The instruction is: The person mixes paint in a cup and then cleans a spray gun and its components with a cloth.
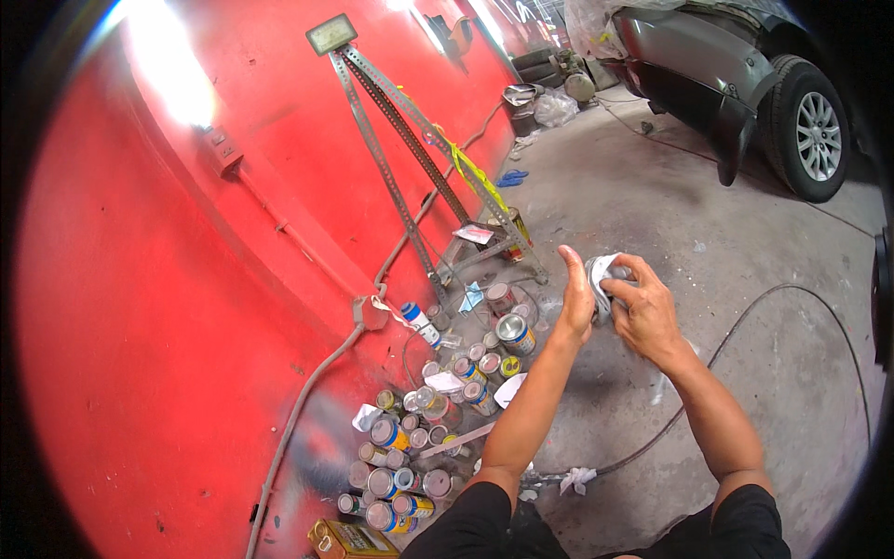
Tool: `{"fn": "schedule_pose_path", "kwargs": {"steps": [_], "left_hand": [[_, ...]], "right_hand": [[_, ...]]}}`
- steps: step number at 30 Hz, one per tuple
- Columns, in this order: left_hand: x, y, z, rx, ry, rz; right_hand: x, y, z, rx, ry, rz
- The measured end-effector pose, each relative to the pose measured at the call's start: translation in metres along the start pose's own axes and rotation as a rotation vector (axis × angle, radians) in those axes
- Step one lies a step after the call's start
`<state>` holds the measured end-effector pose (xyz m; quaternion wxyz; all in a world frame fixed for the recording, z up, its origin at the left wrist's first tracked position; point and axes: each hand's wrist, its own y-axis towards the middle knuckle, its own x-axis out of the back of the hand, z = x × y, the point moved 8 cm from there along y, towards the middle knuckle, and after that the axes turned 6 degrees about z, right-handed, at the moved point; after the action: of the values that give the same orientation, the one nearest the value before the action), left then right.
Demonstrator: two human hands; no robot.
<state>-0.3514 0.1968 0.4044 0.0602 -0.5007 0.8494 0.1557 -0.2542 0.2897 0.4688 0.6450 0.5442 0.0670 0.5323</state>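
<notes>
My right hand curls its fingers round a crumpled grey and white cloth, in front of me above the concrete floor. On the cloth's other side my left hand stands with its thumb stretched up and its palm turned toward the cloth. The left hand looks open against the cloth; its other fingers are mostly hidden behind it. Whether the cloth wraps anything cannot be seen.
Several paint cans crowd the floor at the left, beside a red wall. A metal stand carries a lamp. A black hose curves over the floor. A grey car stands far right.
</notes>
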Motion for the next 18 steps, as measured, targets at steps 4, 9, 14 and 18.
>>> {"fn": "schedule_pose_path", "kwargs": {"steps": [4, 9, 14, 18], "left_hand": [[0.010, 0.000, -0.001, -0.001, 0.007, -0.033], [0.003, -0.004, -0.005, 0.002, 0.028, 0.007], [-0.006, -0.001, 0.008, 0.003, 0.070, 0.090], [-0.012, 0.004, 0.020, 0.042, 0.086, 0.125]], "right_hand": [[-0.009, -0.001, -0.004, 0.063, 0.081, 0.110], [-0.007, -0.002, -0.013, -0.043, 0.222, 0.074], [0.000, -0.009, -0.012, 0.132, -0.032, -0.160], [0.005, -0.012, -0.014, 0.176, -0.129, -0.252]]}}
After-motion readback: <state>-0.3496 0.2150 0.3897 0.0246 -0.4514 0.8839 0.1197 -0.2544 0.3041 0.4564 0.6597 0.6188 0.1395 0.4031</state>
